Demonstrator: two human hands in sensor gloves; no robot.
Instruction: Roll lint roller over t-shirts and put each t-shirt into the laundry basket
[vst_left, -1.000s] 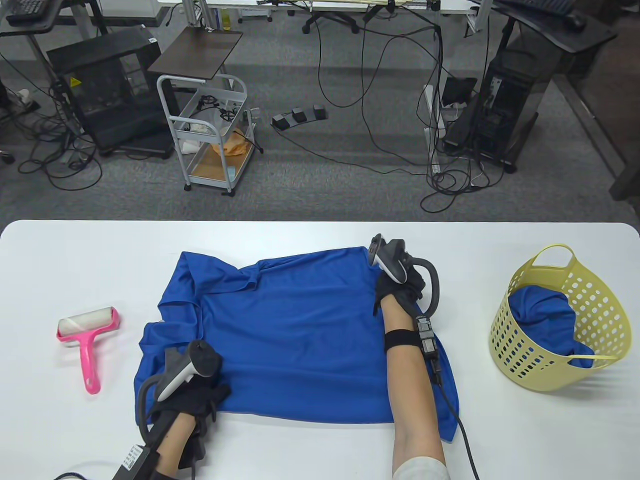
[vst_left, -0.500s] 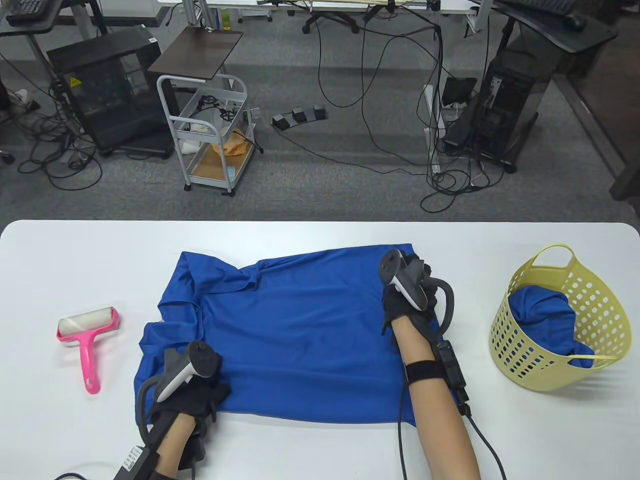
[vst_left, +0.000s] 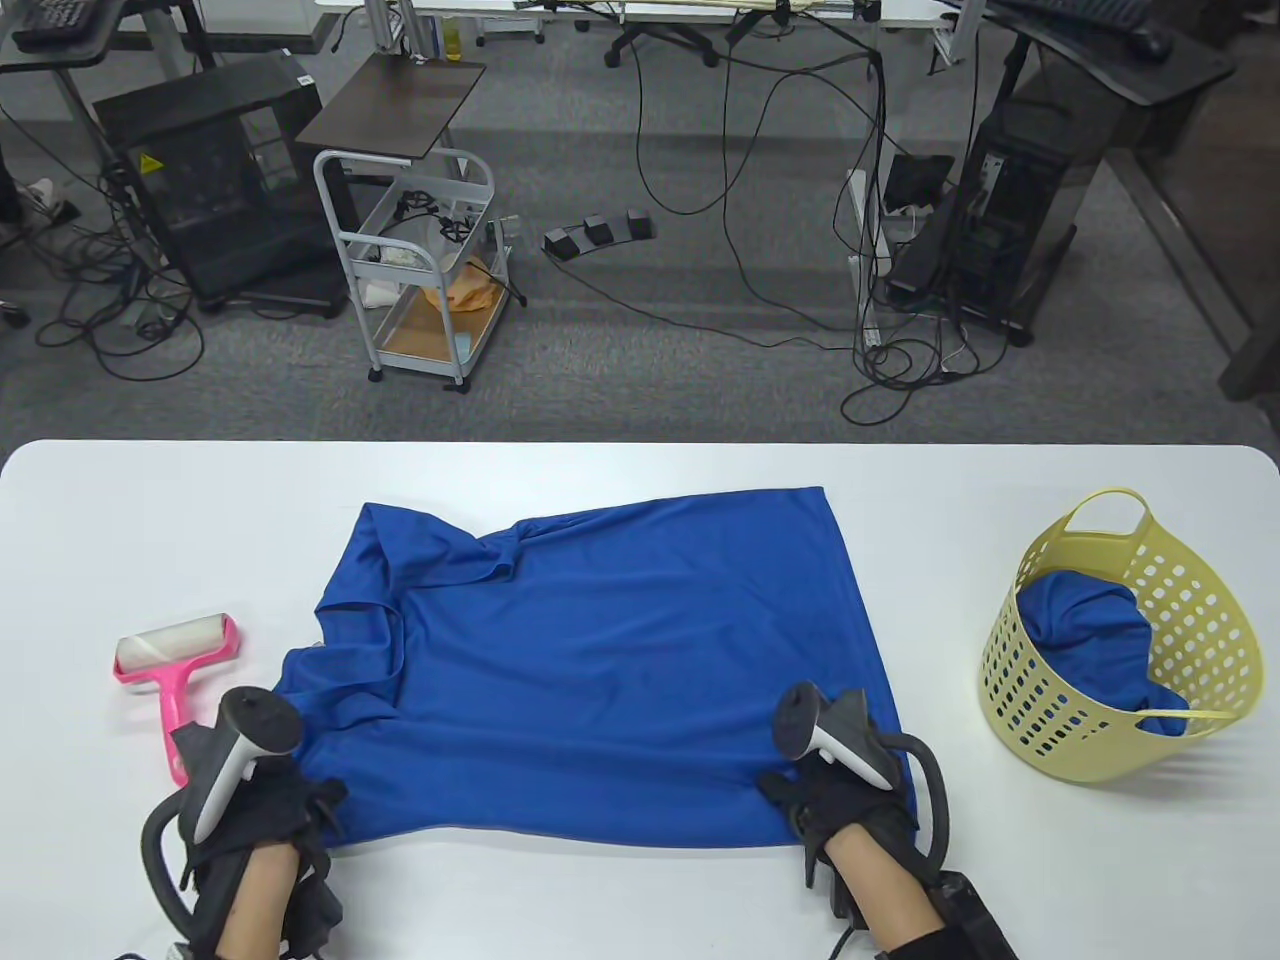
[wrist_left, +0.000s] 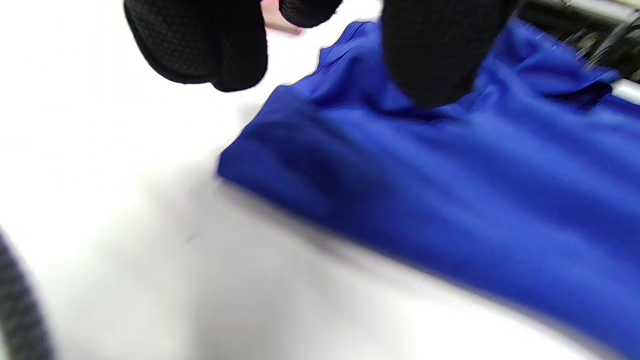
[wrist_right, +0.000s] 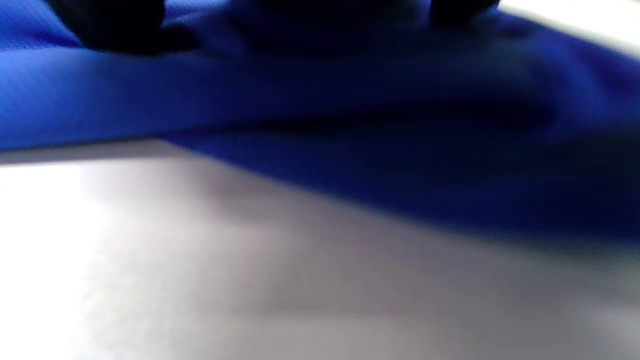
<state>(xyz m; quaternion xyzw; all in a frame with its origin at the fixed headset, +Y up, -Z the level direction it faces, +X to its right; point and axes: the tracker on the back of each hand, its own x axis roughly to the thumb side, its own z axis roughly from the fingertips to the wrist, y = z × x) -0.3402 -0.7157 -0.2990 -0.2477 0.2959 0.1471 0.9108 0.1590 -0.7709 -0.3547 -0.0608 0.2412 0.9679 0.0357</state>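
While spread flat, blue t-shirt (vst_left: 600, 680) wrinkled at sleeves, left hand (vst_left: 255, 810) relaxed beside it, right hand (vst_left: 850, 800) seemingly pinching hem.

White table (vst_left: 640, 480), grey carpet beyond its far edge, wheeled wire cart (vst_left: 420, 280), black computer towers (vst_left: 1010, 220), foot pedals (vst_left: 598, 232), tangled cables (vst_left: 760, 200), office chair bases (vst_left: 660, 40)

Black gloved fingers (wrist_left: 430, 55) hung over a blurry blue t-shirt (wrist_left: 450, 190), shirt lay on a white table (wrist_left: 125, 260), bit of pink at top
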